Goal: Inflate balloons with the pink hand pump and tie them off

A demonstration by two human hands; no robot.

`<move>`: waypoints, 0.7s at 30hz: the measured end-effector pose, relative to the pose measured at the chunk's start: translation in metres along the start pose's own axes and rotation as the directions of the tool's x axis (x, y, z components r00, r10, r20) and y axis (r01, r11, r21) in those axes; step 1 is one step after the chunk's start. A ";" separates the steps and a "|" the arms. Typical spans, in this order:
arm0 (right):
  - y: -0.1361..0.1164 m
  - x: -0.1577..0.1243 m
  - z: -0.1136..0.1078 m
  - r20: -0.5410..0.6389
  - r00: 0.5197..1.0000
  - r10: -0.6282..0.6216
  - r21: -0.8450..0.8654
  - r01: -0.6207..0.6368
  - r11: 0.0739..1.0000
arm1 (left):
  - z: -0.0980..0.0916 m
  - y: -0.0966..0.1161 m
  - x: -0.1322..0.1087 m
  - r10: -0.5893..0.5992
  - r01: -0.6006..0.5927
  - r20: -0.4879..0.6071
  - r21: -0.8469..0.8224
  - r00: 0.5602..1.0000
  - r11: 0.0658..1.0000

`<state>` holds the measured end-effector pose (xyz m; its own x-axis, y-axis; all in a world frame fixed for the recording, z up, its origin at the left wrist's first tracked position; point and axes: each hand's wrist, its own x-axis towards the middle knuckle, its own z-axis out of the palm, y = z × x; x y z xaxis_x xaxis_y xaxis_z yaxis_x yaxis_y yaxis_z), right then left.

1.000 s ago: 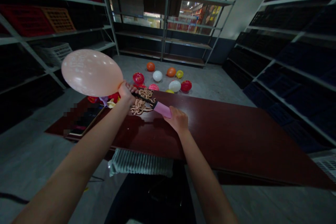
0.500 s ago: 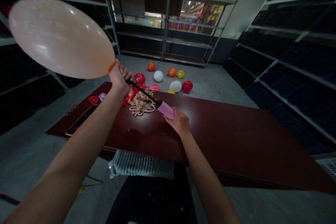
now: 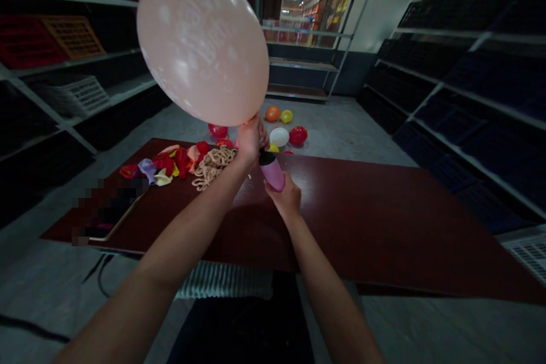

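Observation:
A large, inflated pale peach balloon with faint printed lettering rises above the table. My left hand is closed around its neck, where the balloon meets the top of a balloon pump. The pink balloon pump has a black collar, and its rod is pushed in so that little of it shows. Around the pump's lower end my right hand is wrapped. Left of the hands, a tangle of beige cord-like strands lies beside several limp uninflated balloons in red, yellow, lilac and peach.
The dark reddish table spans the front. A phone-like dark device, partly blurred out, lies at its left. Several inflated balloons rest on the floor beyond. Shelving with crates stands left, more racks right.
My left hand and the balloon have moved right and closer to my right hand. The pump's black rod, long before, is now mostly inside the pink body. The view has shifted slightly.

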<state>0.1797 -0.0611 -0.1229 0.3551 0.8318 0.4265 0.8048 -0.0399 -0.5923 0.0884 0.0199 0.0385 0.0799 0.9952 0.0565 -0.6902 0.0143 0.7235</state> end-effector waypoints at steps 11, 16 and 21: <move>-0.009 -0.004 0.000 0.016 0.990 -0.139 -0.162 0.140 0.977 | -0.052 0.001 0.009 -0.113 0.104 -0.196 -0.054 0.974 0.993; -0.014 -0.007 0.004 0.049 0.955 -0.292 -0.263 0.295 0.919 | -0.091 0.016 0.011 -0.154 0.112 -0.291 -0.156 0.944 0.981; -0.015 -0.009 0.005 0.082 0.920 -0.384 -0.296 0.390 0.872 | -0.118 0.043 0.012 -0.154 0.076 -0.333 -0.236 0.930 0.969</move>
<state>0.1627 -0.0655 -0.1212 -0.0212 0.8257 0.5636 0.9811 0.1258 -0.1474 -0.0249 0.0441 -0.0107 -0.0590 0.9559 -0.2877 -0.8322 0.1121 0.5430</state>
